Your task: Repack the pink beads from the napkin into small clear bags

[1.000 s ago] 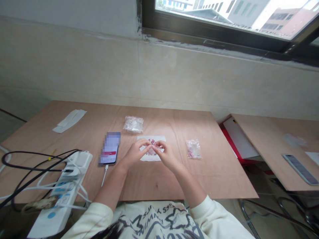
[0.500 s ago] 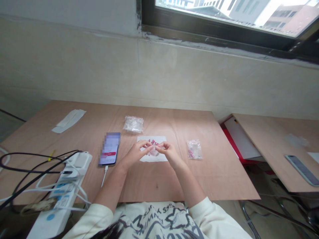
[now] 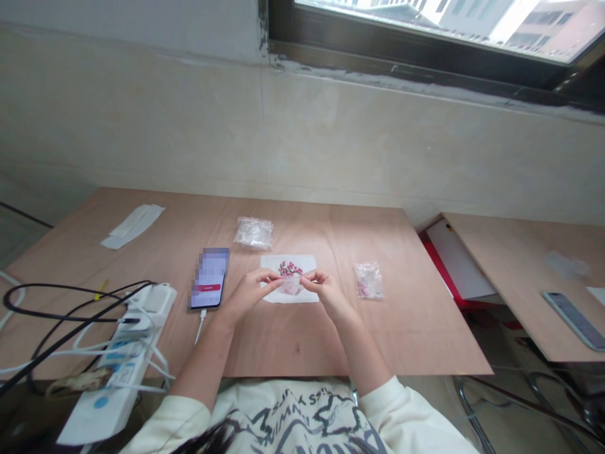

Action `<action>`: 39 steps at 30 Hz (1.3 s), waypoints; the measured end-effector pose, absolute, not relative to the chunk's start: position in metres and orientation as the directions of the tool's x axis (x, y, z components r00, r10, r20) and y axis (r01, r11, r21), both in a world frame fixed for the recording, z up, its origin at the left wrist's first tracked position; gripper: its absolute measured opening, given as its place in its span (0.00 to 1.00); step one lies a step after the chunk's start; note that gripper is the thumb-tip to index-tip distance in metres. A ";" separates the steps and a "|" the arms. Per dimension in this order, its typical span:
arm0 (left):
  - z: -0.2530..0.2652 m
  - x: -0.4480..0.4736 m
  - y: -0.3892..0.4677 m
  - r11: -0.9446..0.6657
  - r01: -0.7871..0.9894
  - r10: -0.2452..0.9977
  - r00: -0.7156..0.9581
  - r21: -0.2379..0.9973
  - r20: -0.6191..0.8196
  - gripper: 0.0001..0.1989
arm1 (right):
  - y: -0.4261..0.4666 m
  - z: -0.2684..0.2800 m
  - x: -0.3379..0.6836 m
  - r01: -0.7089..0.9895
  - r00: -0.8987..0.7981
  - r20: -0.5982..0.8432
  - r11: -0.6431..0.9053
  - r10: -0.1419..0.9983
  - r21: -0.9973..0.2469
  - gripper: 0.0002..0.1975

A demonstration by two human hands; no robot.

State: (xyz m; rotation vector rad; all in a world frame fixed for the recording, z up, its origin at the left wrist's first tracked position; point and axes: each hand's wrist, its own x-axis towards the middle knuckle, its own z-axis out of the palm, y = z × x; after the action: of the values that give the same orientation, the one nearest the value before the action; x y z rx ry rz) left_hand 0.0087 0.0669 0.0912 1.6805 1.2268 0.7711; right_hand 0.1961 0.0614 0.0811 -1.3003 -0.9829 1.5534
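Note:
Between my hands hangs a small clear plastic bag (image 3: 291, 287), pinched at its top edge from both sides. My left hand (image 3: 258, 287) is closed on its left corner, and my right hand (image 3: 322, 287) is closed on its right corner. Something pinkish shows through the plastic, too small to make out. Just beyond the bag, a heap of small pink and red beads (image 3: 289, 268) lies on a white sheet of paper (image 3: 309, 260). Part of the paper is hidden under my fingers and the bag.
A stack of clear bags (image 3: 254, 233) lies behind the paper; another bag with pink pieces (image 3: 369, 281) is to the right. A charging phone (image 3: 209, 277), a power strip with tangled cables (image 3: 135, 347) and folded white paper (image 3: 133, 226) are on the left. A second table (image 3: 520, 252) stands right.
My hands have moved slightly apart, the left one a little to the left. More of the beads and of the bag between my fingers shows now. The view has shifted slightly.

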 end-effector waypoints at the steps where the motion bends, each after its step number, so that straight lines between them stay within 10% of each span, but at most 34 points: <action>1: 0.091 0.008 0.065 -0.102 0.389 0.950 0.312 0.916 -0.026 0.13 | 0.060 0.083 0.196 -0.123 -0.085 -0.304 -0.313 0.949 -0.942 0.11; 11: 0.092 0.015 0.060 -0.052 0.288 0.955 0.293 0.956 -0.036 0.12 | 0.047 0.069 0.180 -0.093 -0.144 -0.200 -0.214 0.969 -0.972 0.12; 17: 0.082 0.005 0.067 0.006 0.285 0.966 0.247 0.958 -0.080 0.15 | 0.064 0.053 0.242 0.179 0.370 -0.140 -0.219 0.918 -0.959 0.16; 23: 0.068 -0.015 0.108 -0.105 0.523 0.994 0.086 0.846 0.070 0.10 | 0.080 0.036 0.329 0.658 0.655 0.048 -0.537 0.754 -0.528 0.14; 27: 0.054 -0.018 0.146 -0.184 0.785 0.969 0.044 0.592 0.243 0.16 | 0.078 0.026 0.336 0.691 0.716 0.177 -0.648 0.676 -0.320 0.24; 39: 0.033 -0.028 0.168 -0.070 0.923 0.992 0.024 0.378 0.126 0.13 | 0.067 0.041 0.323 0.724 0.637 0.322 -0.402 0.700 -0.560 0.16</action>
State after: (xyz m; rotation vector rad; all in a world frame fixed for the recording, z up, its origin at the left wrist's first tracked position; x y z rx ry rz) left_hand -0.0276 0.1682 0.0329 2.1019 2.0013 0.5320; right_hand 0.3225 0.0667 0.0407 -2.1748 -1.1053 -0.0463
